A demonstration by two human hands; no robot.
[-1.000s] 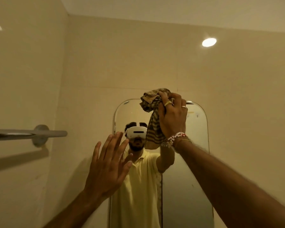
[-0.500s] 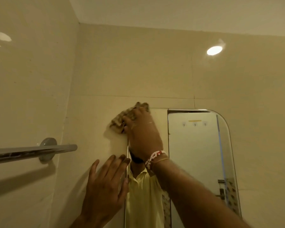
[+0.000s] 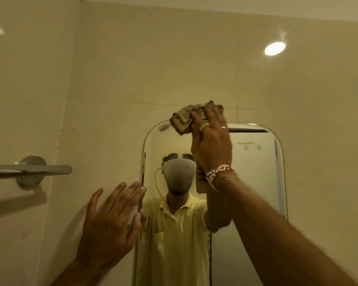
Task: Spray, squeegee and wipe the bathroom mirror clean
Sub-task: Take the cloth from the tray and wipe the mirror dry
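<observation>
Mirror: the wall mirror (image 3: 254, 182), tall with rounded top corners and a bevelled rim, hangs on beige tiled wall (image 3: 153, 69); its lower part runs out of view.
Right hand: the right hand (image 3: 212, 145) is closed around a bunched brown cloth (image 3: 186, 120), pressing it at the mirror's top edge, with part of the cloth over the tile above the rim.
Left hand: the left hand (image 3: 110, 223) is spread flat, fingers apart, lying across the mirror's left edge, partly on tile and partly on glass.
Open room: bare glass lies to the right of the right forearm and below the cloth; plain tile surrounds the rim above and to both sides.
Nearby: a metal towel bar (image 3: 29, 169) juts from the left wall, near the left hand but apart from it.
Wrist: a beaded bracelet (image 3: 218, 172) and rings sit on the right hand.
Reflection: a person in a yellow polo shirt and a headset.
Writing: none readable.
</observation>
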